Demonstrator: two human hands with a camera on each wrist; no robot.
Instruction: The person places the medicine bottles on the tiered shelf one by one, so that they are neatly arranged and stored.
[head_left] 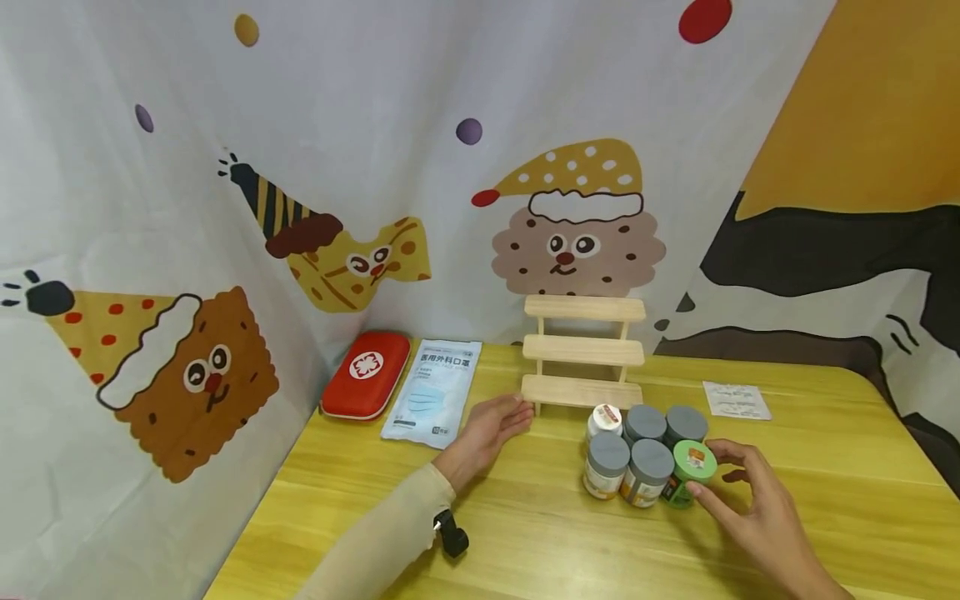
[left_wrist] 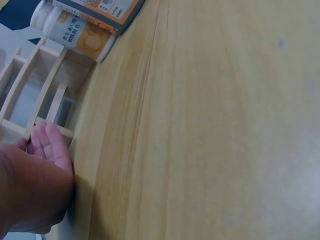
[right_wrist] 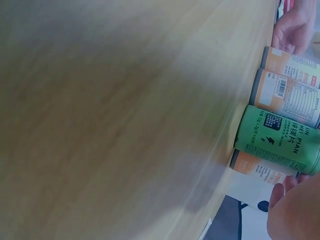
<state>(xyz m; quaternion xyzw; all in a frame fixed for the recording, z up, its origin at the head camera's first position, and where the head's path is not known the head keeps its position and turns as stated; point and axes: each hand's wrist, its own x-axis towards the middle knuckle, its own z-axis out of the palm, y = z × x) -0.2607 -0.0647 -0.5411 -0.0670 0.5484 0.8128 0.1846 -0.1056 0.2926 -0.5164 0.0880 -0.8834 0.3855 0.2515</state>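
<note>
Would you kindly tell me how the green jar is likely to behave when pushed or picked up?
The green jar looks rigid, so it should probably keep its shape. Being round, it could roll if knocked over. Pushed toward the grey-lidded jars beside it, it would likely nudge them.

1 red case (head_left: pixel 366 387) lies beside 1 mask packet (head_left: pixel 433 393).

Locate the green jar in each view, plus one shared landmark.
Head: green jar, right of centre, below mid-height, at the right hand.
Left wrist: not in it.
Right wrist: green jar, near the right edge, slightly below mid-height.
Shared landmark: left hand, near centre in head, lower left in left wrist, top right in right wrist.
</note>
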